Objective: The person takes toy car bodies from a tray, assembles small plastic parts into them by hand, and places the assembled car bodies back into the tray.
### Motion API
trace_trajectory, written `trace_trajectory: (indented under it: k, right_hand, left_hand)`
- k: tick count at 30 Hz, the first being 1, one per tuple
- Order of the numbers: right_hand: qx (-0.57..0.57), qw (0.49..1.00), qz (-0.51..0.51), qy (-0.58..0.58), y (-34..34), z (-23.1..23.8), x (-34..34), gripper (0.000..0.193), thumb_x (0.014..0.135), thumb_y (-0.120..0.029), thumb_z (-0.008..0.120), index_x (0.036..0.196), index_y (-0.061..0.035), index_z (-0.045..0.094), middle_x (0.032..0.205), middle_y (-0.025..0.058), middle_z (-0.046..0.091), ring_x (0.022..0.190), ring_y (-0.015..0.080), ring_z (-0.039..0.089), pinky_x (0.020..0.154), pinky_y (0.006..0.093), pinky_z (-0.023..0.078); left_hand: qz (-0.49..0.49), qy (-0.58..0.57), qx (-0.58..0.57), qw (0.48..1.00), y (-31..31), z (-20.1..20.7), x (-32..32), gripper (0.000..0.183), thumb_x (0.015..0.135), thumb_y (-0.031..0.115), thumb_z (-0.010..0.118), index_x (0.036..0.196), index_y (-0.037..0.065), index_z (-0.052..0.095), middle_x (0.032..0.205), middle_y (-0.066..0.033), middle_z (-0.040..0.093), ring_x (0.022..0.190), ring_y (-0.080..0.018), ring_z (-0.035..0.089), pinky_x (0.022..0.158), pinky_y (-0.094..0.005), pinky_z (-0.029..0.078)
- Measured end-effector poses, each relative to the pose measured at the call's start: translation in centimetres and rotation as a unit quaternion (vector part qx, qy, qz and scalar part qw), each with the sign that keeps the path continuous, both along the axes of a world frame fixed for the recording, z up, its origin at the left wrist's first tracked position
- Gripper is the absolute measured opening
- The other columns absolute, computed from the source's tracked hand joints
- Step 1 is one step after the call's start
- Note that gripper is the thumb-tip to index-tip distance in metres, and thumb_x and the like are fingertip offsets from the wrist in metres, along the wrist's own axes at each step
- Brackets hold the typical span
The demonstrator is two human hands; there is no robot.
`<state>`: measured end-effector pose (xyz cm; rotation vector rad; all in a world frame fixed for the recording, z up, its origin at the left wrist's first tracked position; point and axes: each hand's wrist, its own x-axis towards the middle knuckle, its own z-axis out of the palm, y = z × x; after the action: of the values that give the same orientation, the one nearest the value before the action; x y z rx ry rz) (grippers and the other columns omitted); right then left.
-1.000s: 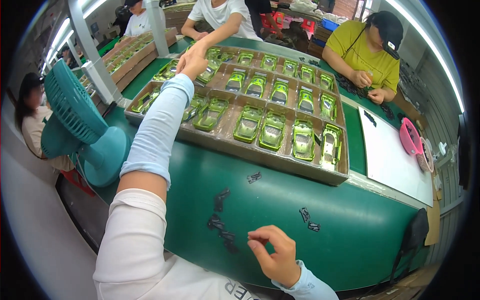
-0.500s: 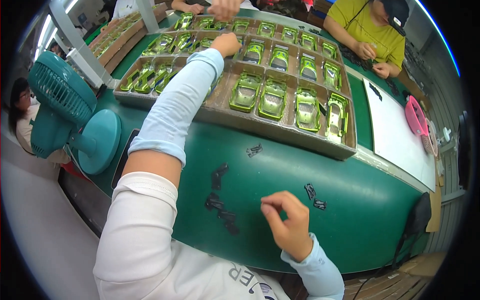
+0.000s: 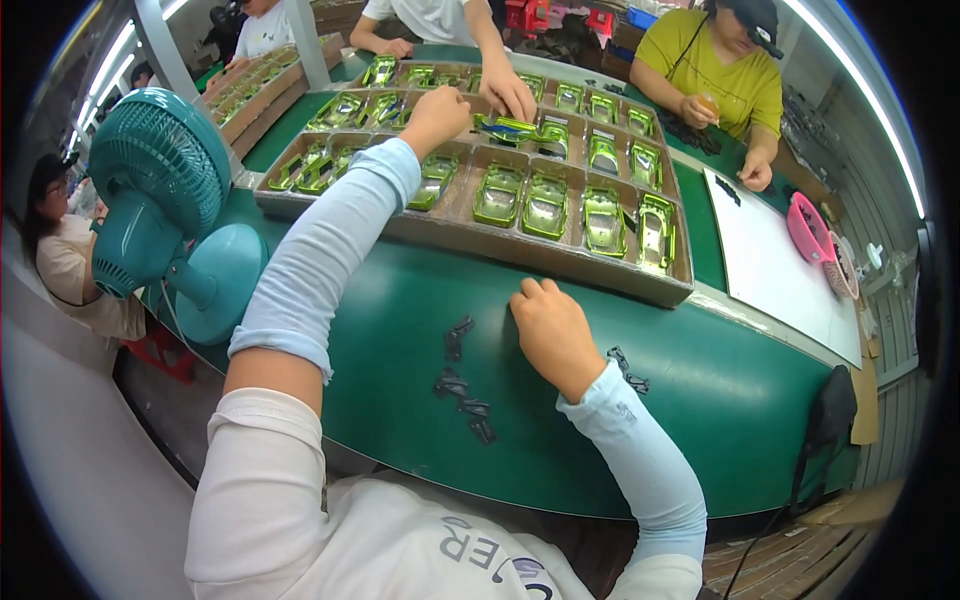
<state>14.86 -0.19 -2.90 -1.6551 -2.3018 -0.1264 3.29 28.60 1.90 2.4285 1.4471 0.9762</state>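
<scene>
My left hand (image 3: 438, 118) is above the middle of a divided cardboard tray (image 3: 520, 256), its fingers pinched together; whether anything is between them is hidden. Beside its fingertips, a bright green toy car body shell (image 3: 506, 130) is tilted up under another person's hand (image 3: 508, 92). In front of the tray, my right hand (image 3: 552, 328) rests low over the green table, back up and fingers curled down, covering what is under the fingertips. Small black plastic parts (image 3: 466, 392) lie left of it, and more black parts (image 3: 628, 372) lie by its wrist.
Green car shells (image 3: 545, 204) fill the tray compartments. A teal fan (image 3: 160, 190) stands at the left. On the right are a white board (image 3: 770, 265), a pink basket (image 3: 808, 228) and a black object with a cord (image 3: 828, 420). A person in yellow-green (image 3: 715, 70) handles parts across the table.
My right hand has moved forward and left, over where a black part lay. My left hand has drawn back slightly. The other person's hand has come down to a tilted green shell. My view has shifted.
</scene>
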Motion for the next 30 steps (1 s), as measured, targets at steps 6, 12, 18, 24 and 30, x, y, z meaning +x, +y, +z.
trace_trajectory:
  k: [6, 12, 18, 24, 30]
  right_hand:
    - [-0.103, 0.969, -0.030, 0.224, -3.3, -0.2, 1.0, 0.011, 0.069, -0.007, 0.060, 0.076, -0.0007, 0.053, 0.074, 0.0126, 0.054, 0.074, 0.0290, 0.054, 0.064, 0.0353, 0.043]
    - [-0.129, 0.922, -0.068, 0.358, -4.3, -0.5, 1.2, 0.009, 0.072, -0.004, 0.061, 0.074, -0.0010, 0.052, 0.080, 0.0111, 0.056, 0.074, 0.0208, 0.054, 0.063, 0.0316, 0.043]
    - [-0.144, 0.651, 0.031, 0.744, -3.9, 0.6, 2.3, 0.007, 0.077, -0.003, 0.057, 0.083, -0.0046, 0.053, 0.114, 0.0122, 0.048, 0.100, 0.0228, 0.050, 0.081, 0.0331, 0.042]
    - [-0.052, 0.448, 0.014, 0.893, -4.4, 2.4, 1.4, 0.010, 0.082, -0.005, 0.054, 0.090, -0.0046, 0.049, 0.099, 0.0075, 0.054, 0.097, 0.0223, 0.054, 0.082, 0.0337, 0.045]
    - [-0.041, 0.491, -0.040, 0.869, -4.8, 1.3, 1.3, 0.009, 0.082, -0.005, 0.054, 0.088, -0.0035, 0.048, 0.087, 0.0058, 0.055, 0.082, 0.0180, 0.058, 0.066, 0.0280, 0.050]
  left_hand:
    - [-0.145, 0.102, 0.042, 0.983, -0.4, -0.8, 2.2, 0.027, 0.074, 0.024, 0.059, 0.092, 0.004, 0.060, 0.091, -0.0164, 0.060, 0.090, -0.0326, 0.055, 0.079, -0.0408, 0.042]
    - [-0.165, 0.164, 0.259, 0.938, -2.1, -0.8, 2.9, 0.016, 0.071, 0.017, 0.062, 0.080, 0.004, 0.057, 0.106, -0.0102, 0.052, 0.098, -0.0281, 0.049, 0.081, -0.0421, 0.037]
    - [-0.267, -0.014, 0.176, 0.947, -14.1, 2.5, -0.8, 0.016, 0.063, 0.008, 0.065, 0.066, 0.000, 0.052, 0.112, -0.0171, 0.049, 0.104, -0.0318, 0.047, 0.085, -0.0403, 0.035]
    - [-0.304, 0.057, 0.281, 0.909, -26.0, 0.1, -2.1, 0.014, 0.063, 0.010, 0.065, 0.074, 0.004, 0.057, 0.119, -0.0153, 0.046, 0.106, -0.0307, 0.044, 0.083, -0.0411, 0.035]
    - [-0.368, -0.264, -0.070, 0.889, -28.9, 0.6, -2.9, 0.056, 0.074, 0.043, 0.060, 0.113, 0.005, 0.046, 0.123, -0.0139, 0.040, 0.109, -0.0294, 0.042, 0.089, -0.0407, 0.034]
